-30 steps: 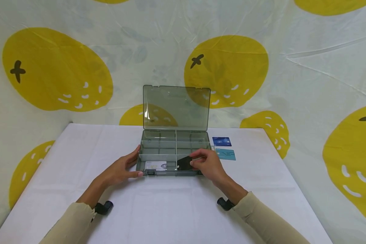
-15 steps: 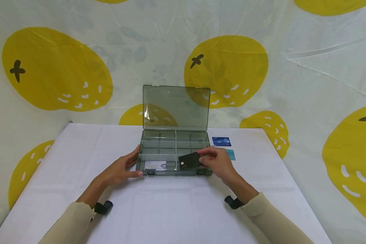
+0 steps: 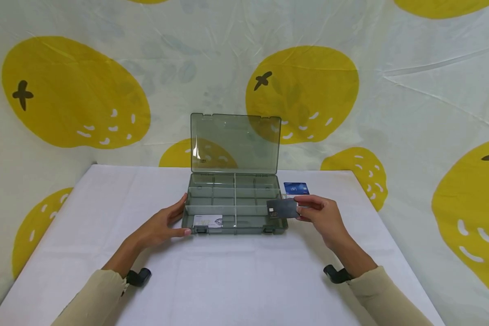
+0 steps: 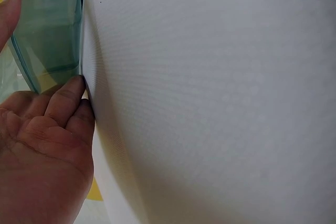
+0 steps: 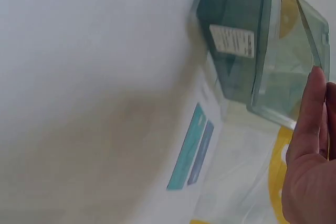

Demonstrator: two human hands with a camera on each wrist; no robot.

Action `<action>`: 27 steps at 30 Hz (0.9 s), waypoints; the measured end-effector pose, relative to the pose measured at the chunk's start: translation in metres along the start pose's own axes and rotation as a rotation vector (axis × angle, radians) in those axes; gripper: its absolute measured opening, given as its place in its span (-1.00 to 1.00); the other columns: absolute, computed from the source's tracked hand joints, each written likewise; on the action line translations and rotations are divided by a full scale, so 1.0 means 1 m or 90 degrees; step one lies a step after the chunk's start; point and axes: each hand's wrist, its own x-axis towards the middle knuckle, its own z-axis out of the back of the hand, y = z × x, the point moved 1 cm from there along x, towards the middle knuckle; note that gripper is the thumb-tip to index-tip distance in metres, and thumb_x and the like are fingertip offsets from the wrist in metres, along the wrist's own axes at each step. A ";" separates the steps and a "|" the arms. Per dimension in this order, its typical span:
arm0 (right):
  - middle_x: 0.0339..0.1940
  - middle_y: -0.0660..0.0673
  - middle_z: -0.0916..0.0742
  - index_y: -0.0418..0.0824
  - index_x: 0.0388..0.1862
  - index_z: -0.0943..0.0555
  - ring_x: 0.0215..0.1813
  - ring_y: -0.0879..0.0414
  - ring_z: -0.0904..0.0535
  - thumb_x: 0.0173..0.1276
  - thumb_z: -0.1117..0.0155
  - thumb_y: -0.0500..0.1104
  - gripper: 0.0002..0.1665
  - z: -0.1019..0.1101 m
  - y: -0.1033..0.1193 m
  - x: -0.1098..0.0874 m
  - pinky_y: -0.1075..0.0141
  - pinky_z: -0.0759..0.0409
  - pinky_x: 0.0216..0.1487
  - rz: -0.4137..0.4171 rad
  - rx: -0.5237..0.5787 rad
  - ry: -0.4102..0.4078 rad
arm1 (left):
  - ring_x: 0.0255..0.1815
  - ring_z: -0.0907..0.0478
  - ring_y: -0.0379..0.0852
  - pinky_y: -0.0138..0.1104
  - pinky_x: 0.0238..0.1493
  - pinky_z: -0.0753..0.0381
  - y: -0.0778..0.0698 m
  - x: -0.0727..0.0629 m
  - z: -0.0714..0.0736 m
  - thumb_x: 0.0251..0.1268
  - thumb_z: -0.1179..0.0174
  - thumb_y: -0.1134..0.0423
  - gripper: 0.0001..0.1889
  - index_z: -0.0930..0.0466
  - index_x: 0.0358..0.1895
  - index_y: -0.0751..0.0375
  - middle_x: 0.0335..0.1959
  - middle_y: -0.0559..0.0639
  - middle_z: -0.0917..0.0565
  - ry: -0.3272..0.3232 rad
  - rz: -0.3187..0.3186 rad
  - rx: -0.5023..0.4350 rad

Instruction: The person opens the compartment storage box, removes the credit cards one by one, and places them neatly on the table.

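My right hand (image 3: 325, 218) pinches a black VIP card (image 3: 281, 209) by its right end, raised over the right side of a smoky clear plastic compartment box (image 3: 254, 226). Edge-on, the same card (image 5: 308, 27) shows as a thin sliver in the right wrist view. At the box's front left corner, my left hand (image 3: 162, 226) holds it, fingers along the side wall and thumb at the front. The left wrist view shows those fingers (image 4: 65, 98) against the side wall. A white card (image 3: 208, 221) lies in the front left compartment.
The box's see-through lid (image 3: 235, 145) stands upright at the back. Right of the box lie a blue card (image 3: 296, 188) and a teal card (image 5: 187, 148), the teal one hidden behind my right hand in the head view. A fruit-print cloth (image 3: 212, 68) hangs behind the white table.
My right hand has lifted the black card out of the front right compartment and moved it right, past the box's edge. My left hand has stayed in place.
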 end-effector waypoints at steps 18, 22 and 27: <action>0.41 -0.29 -0.69 -0.25 0.45 -0.57 0.17 0.04 -0.79 0.57 -0.35 -0.21 -0.48 0.054 -0.043 0.001 0.33 -0.79 0.11 -0.098 -0.015 -0.070 | 0.74 -0.12 0.26 0.14 0.67 -0.10 -0.001 0.000 0.000 0.25 -0.56 0.04 0.24 0.23 0.78 -0.01 0.80 0.13 0.08 0.001 0.007 0.000; 0.41 -0.29 -0.69 -0.22 0.44 -0.59 0.14 0.05 -0.78 0.57 -0.35 -0.19 -0.49 0.057 -0.050 0.003 0.36 -0.79 0.08 -0.115 -0.033 -0.076 | 0.74 -0.12 0.26 0.14 0.68 -0.09 -0.001 -0.001 0.000 0.25 -0.56 0.04 0.24 0.23 0.78 0.00 0.80 0.13 0.08 0.000 0.007 0.000; 0.38 -0.31 -0.70 -0.23 0.43 -0.60 0.08 0.09 -0.76 0.55 -0.37 -0.21 -0.49 0.059 -0.058 0.007 0.38 -0.80 0.04 -0.138 -0.046 -0.075 | 0.74 -0.12 0.25 0.15 0.68 -0.07 0.000 -0.001 0.000 0.24 -0.56 0.02 0.24 0.22 0.78 0.00 0.79 0.13 0.06 -0.001 0.009 0.004</action>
